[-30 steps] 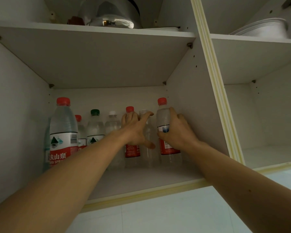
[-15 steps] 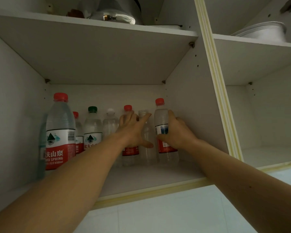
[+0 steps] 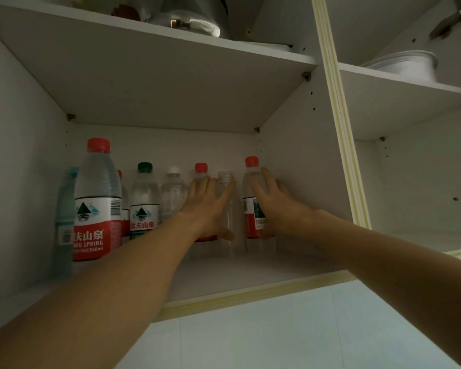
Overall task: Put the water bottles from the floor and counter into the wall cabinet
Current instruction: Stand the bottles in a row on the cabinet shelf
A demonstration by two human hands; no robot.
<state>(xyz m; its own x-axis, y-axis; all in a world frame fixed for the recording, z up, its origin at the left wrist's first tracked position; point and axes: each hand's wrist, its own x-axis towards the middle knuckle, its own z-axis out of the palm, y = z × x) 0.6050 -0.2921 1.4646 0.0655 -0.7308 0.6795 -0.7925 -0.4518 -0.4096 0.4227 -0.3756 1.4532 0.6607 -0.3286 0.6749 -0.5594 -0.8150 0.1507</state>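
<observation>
Water bottles of clear plastic stand upright in a row along the back of the white wall cabinet's lower shelf (image 3: 224, 278). From the left: a pale blue-tinted bottle (image 3: 64, 222) at the side wall, a large red-capped bottle with a red and white label (image 3: 97, 206) standing nearer the front edge, a green-capped bottle (image 3: 143, 203), a white-capped clear bottle (image 3: 173, 194), a red-capped bottle partly behind the left hand (image 3: 200, 169), a capless clear bottle (image 3: 228, 209), and a red-capped bottle with a red and dark label (image 3: 251, 198) near the right wall.

The left hand (image 3: 206, 206) lies with straight, spread fingers across the red-capped bottle and the capless one, thumb low against the capless bottle's side. The right hand (image 3: 276, 206) rests against the rightmost bottle, fingers extended upward along its right side toward the neck. A second ago this hand's fingers were wrapped round that bottle; they now look straighter and looser, and the left fingers have flattened as well. The bottles have kept their places in the row.

On the shelf above sits a shiny metal pot (image 3: 192, 20). In the neighbouring compartment to the right, a stack of white bowls (image 3: 407, 65) rests on its upper shelf. Pale tiles (image 3: 290, 336) show below the cabinet.
</observation>
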